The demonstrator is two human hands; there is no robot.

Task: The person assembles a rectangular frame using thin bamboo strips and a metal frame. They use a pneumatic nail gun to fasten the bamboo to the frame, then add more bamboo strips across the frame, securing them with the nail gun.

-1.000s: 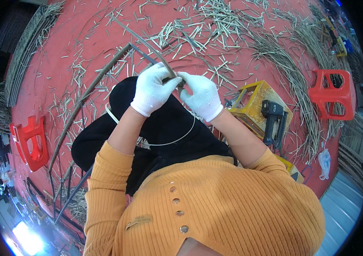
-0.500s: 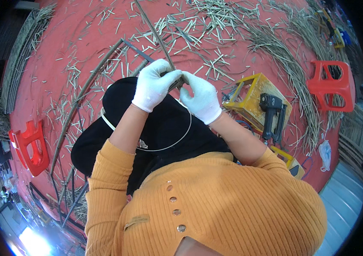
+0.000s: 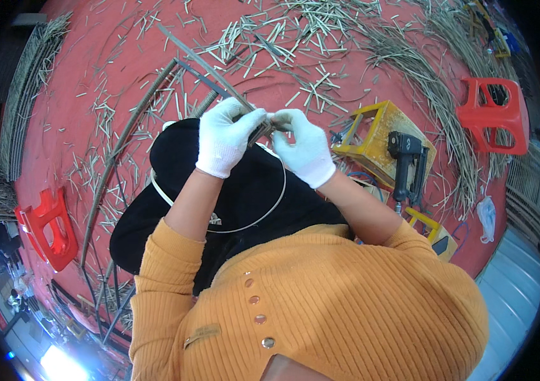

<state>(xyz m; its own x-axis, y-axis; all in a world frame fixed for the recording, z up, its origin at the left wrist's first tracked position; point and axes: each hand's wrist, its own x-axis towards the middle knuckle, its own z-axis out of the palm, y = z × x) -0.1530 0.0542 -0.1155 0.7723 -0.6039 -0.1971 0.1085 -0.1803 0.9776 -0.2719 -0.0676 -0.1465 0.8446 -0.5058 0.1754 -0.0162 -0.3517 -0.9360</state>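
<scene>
The fingers of the left hand (image 3: 228, 138) pinch a long brown strip (image 3: 197, 56) near its lower end, above the lap; the fingers of the right hand (image 3: 303, 149) bend at that end, but whether they grip I cannot tell; the strip's far end has swung leftward, while the hands stay close together, so work seems to remain there; around lie cut pieces (image 3: 317, 89), a yellow stool (image 3: 404, 119) and a black nail gun (image 3: 402, 168).

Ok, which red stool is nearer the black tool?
The right red stool, on the same side as the black tool; the left red stool is beyond the person's legs.
</scene>
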